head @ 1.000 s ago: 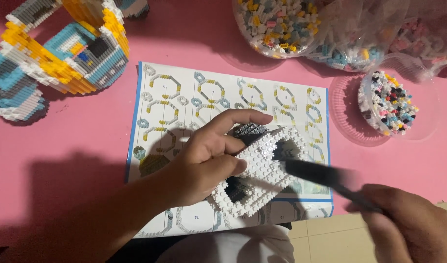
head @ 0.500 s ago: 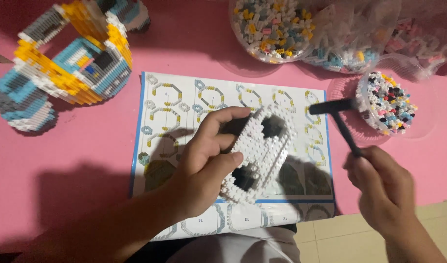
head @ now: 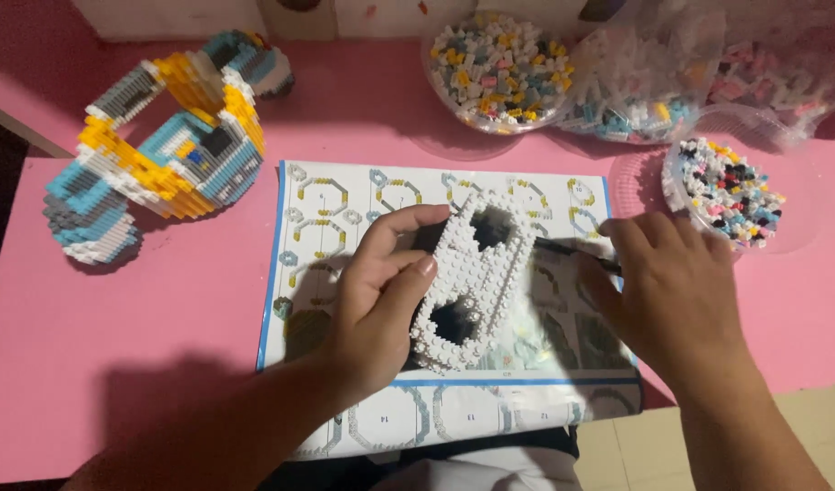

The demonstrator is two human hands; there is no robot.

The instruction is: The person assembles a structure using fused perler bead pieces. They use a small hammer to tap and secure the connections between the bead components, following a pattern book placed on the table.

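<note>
My left hand grips a white block-built piece with two dark openings, holding it over the instruction sheet. The thumb and fingers clasp its left edge. My right hand is just right of the piece and holds a thin black tool, whose tip points left toward the piece's right edge. Most of the tool is hidden under my fingers.
A yellow, blue, grey and white block model sits at the back left of the pink table. Clear containers of small mixed blocks stand at the back and right. The table's front edge runs near my right wrist.
My right hand has swung the black tool from near the right-hand container back in beside the white piece. My left hand has turned the piece more upright over the sheet.
</note>
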